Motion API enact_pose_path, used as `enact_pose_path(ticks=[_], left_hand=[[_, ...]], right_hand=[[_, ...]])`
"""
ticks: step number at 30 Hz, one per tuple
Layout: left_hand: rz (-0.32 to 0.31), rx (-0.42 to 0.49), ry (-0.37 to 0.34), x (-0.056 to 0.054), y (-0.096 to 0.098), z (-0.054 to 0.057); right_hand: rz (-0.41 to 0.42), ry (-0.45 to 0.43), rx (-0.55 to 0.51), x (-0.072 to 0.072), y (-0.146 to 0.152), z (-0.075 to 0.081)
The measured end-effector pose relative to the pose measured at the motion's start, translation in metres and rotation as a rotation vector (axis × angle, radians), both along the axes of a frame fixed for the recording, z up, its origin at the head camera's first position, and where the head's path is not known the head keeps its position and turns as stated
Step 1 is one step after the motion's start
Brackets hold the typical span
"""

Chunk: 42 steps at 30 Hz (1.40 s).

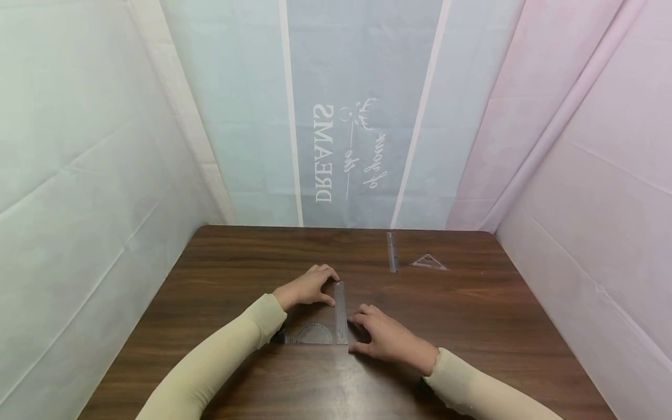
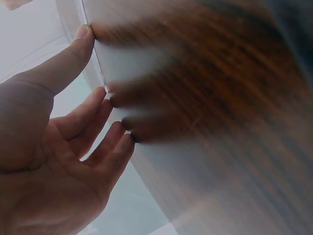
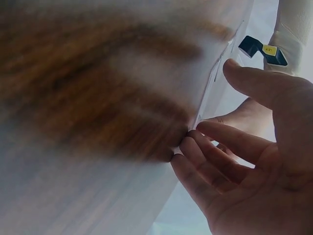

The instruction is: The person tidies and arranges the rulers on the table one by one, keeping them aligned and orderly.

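A clear ruler lies lengthwise away from me on the brown table, between my two hands. My left hand is at its far left; the index fingertip reaches the ruler's far end and the thumb touches its left edge. On the ruler's right is my right hand, relaxed, its index finger at the long edge and its thumb by the near corner. A clear protractor lies just left of the ruler, straight side toward me. Another small clear piece beside it is partly hidden by the left sleeve.
Farther back on the wood-grain table lie a second clear ruler and a clear set square. Cloth walls stand left, right and behind; the back cloth bears mirrored lettering. A dark wrist camera shows on the left sleeve.
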State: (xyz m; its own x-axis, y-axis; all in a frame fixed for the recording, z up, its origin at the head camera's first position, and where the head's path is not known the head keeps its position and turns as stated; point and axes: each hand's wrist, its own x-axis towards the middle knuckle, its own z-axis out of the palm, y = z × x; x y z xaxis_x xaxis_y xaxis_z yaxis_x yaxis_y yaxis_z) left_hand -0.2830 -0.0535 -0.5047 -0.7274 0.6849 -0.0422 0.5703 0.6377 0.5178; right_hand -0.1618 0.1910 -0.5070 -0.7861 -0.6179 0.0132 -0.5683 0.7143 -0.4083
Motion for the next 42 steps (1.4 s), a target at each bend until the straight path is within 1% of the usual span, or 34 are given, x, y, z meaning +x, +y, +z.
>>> enact_pose_path(ticks=[3, 8, 12, 15, 17, 21, 24, 27, 32, 35, 39, 42], left_hand=[[-0.010, -0.009, 0.008, -0.001, 0.000, 0.001], [-0.036, -0.010, -0.007, -0.001, -0.001, 0.007], [-0.031, -0.014, -0.058, -0.005, -0.002, 0.012], [-0.007, -0.010, -0.094, -0.010, -0.003, 0.014], [0.005, -0.003, -0.088, -0.014, -0.001, 0.015], [0.022, 0.019, -0.057, -0.022, 0.003, 0.018], [0.035, 0.028, -0.042, -0.026, 0.008, 0.020], [0.045, 0.031, -0.030, -0.031, 0.013, 0.022], [0.058, 0.070, -0.031, -0.042, 0.023, 0.024], [0.070, 0.088, -0.040, -0.049, 0.028, 0.024], [0.084, 0.077, -0.038, -0.057, 0.035, 0.025], [0.084, 0.066, -0.025, -0.062, 0.040, 0.024]], right_hand=[[0.001, -0.007, -0.001, -0.001, 0.002, 0.001], [0.009, -0.014, -0.023, -0.002, 0.004, 0.003], [0.012, 0.016, -0.065, -0.004, 0.008, 0.001], [-0.010, 0.054, -0.092, -0.007, 0.013, -0.001], [-0.049, 0.070, -0.098, -0.012, 0.017, -0.001], [-0.168, 0.076, -0.093, -0.022, 0.026, 0.001], [-0.260, 0.085, -0.087, -0.033, 0.035, 0.003], [-0.333, 0.103, -0.099, -0.046, 0.045, 0.005], [-0.424, 0.107, -0.116, -0.064, 0.060, 0.008], [-0.463, 0.100, -0.125, -0.073, 0.066, 0.008], [-0.498, 0.096, -0.133, -0.085, 0.073, 0.007], [-0.532, 0.090, -0.115, -0.094, 0.077, 0.005]])
